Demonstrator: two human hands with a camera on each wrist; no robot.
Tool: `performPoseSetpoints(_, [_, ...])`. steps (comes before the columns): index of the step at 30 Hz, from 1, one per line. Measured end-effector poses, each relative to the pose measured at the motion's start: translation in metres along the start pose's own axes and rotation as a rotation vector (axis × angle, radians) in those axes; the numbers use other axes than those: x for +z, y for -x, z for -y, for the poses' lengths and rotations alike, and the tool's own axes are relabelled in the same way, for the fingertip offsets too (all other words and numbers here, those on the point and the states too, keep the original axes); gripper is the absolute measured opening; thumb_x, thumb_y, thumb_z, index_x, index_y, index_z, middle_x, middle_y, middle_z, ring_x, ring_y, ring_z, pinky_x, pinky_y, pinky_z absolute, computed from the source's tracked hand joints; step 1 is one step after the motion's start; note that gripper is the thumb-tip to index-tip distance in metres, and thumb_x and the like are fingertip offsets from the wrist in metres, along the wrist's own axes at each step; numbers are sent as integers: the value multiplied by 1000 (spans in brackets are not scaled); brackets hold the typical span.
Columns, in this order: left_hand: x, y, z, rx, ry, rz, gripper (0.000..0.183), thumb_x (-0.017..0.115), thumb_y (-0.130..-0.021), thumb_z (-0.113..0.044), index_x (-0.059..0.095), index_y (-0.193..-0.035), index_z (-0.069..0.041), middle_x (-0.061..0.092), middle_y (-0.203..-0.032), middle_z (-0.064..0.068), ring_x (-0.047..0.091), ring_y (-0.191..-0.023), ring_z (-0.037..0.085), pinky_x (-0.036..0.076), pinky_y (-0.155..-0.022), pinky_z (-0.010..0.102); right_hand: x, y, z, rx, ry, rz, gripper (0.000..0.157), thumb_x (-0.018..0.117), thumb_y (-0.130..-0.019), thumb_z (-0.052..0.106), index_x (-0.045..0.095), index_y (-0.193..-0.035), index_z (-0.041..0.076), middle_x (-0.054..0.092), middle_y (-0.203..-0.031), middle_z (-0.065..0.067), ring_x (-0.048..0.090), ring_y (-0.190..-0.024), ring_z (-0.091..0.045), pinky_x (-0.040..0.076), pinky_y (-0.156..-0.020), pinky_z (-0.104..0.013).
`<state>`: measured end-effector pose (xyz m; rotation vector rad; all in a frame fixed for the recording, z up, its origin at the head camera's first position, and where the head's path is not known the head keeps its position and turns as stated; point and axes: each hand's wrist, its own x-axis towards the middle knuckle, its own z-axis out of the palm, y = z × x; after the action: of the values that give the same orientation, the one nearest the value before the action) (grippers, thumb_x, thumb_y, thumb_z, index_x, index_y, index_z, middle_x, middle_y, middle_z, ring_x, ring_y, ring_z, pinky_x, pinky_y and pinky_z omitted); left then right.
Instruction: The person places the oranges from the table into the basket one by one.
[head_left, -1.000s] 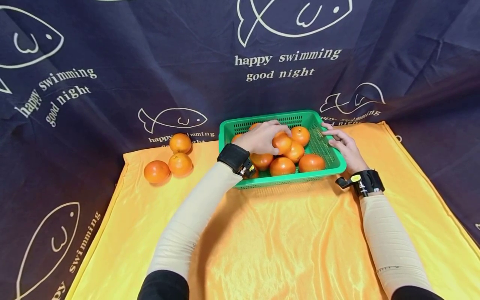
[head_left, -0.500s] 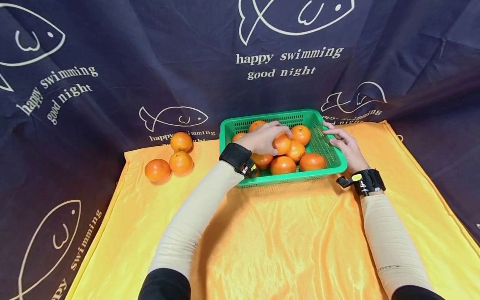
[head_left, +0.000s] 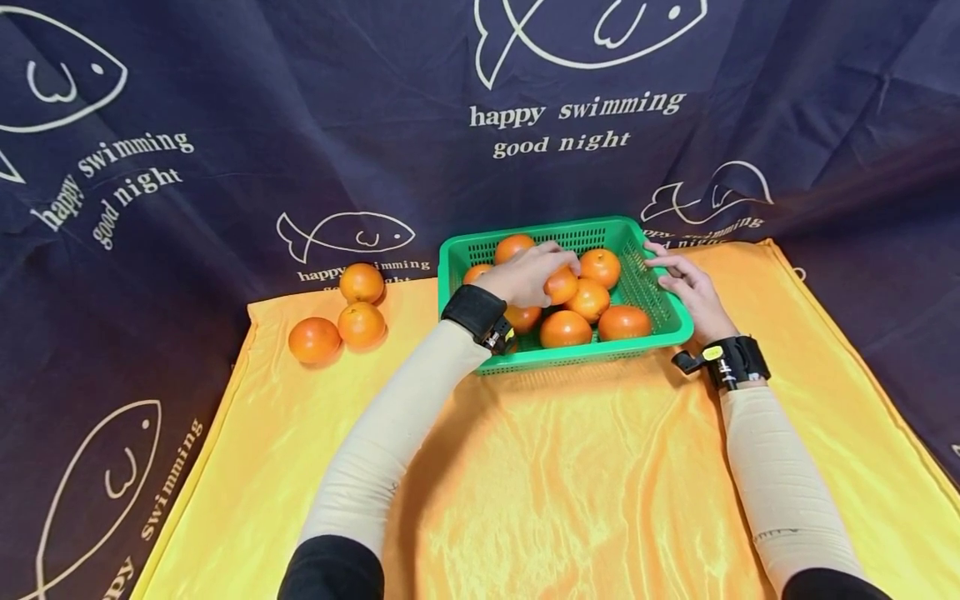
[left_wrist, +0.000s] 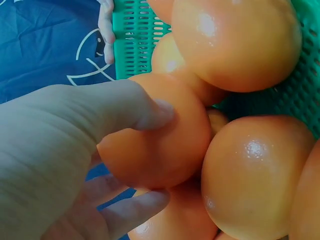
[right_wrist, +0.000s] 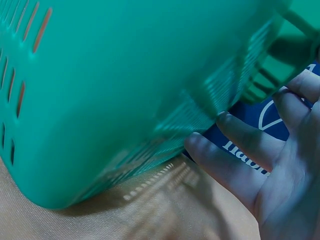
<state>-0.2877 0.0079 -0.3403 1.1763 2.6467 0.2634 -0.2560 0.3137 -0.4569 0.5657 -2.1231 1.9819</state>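
Note:
A green slotted plastic basket point(head_left: 678, 329) stands at the back of the table with several oranges in it. My left hand point(head_left: 525, 277) reaches into it from the left and grips one orange point(left_wrist: 155, 145), thumb on top and fingers curled below. This orange sits over the others, above a neighbouring orange point(head_left: 587, 301). My right hand point(head_left: 697, 296) is at the basket's right side, its fingers point(right_wrist: 225, 170) extended with the tips right at the wall. Part of the basket's left end is hidden behind my left hand and wrist.
Left of the basket, three oranges lie in a cluster on the yellow cloth point(head_left: 525, 467): one at the back point(head_left: 362, 283), one in the middle point(head_left: 362, 325), one in front point(head_left: 314, 341). A dark blue printed curtain point(head_left: 360, 125) hangs close behind the basket.
My left hand has shifted slightly left with the orange in its grip, and more of the orange at the basket's back left shows. The right hand stays against the basket side.

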Motion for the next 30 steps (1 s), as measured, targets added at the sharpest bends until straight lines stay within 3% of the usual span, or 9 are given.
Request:
performPoseSetpoints(4, [1, -1, 0, -6, -3, -8, 55, 71, -87, -8, 52, -136, -25, 41, -150, 3, 50, -127, 22, 52, -95, 33, 0, 0, 1, -2, -1, -1, 34, 45, -103, 1, 52, -133, -14, 38, -162, -10, 25, -152, -15, 42, -92, -17])
performPoseSetpoints(11, [4, 2, -1, -15, 41, -9, 62, 71, -85, -7, 51, -140, -27, 36, -154, 5, 53, -122, 22, 54, -77, 29, -1, 0, 1, -1, 20, 1, 34, 46, -103, 2, 53, -133, -12, 39, -161, -10, 27, -152, -14, 42, -91, -18])
performPoseSetpoints(16, [1, 4, -1, -24, 44, -22, 63, 72, -86, -11, 51, -142, -28, 33, -157, 6, 48, -131, 26, 55, -83, 32, -1, -1, 0, -11, 19, 8, 34, 46, -103, 2, 53, -133, -13, 38, -162, -11, 27, -152, -15, 43, -91, -18])
performPoseSetpoints(20, [-8, 6, -1, -20, 32, -61, 63, 72, -85, -15, 51, -142, -29, 35, -156, 5, 46, -132, 22, 53, -94, 35, -2, -1, -1, -6, 28, 9, 34, 45, -102, 0, 53, -133, -13, 38, -162, -11, 27, -152, -15, 42, -92, -17])
performPoseSetpoints(27, [-21, 12, 1, -68, 17, -130, 61, 70, -86, -27, 49, -142, -38, 39, -154, -4, 54, -115, 17, 51, -82, 34, -2, -1, 1, 2, 31, 3, 34, 44, -102, 0, 53, -133, -12, 39, -161, -9, 27, -151, -14, 42, -93, -16])
performPoseSetpoints(30, [-21, 14, 5, -74, -3, -204, 51, 67, -87, -34, 54, -137, -38, 47, -148, -5, 55, -113, 17, 50, -81, 36, -1, -1, 1, 8, 29, 0, 34, 45, -102, 0, 54, -133, -11, 40, -161, -8, 27, -151, -14, 42, -93, -16])
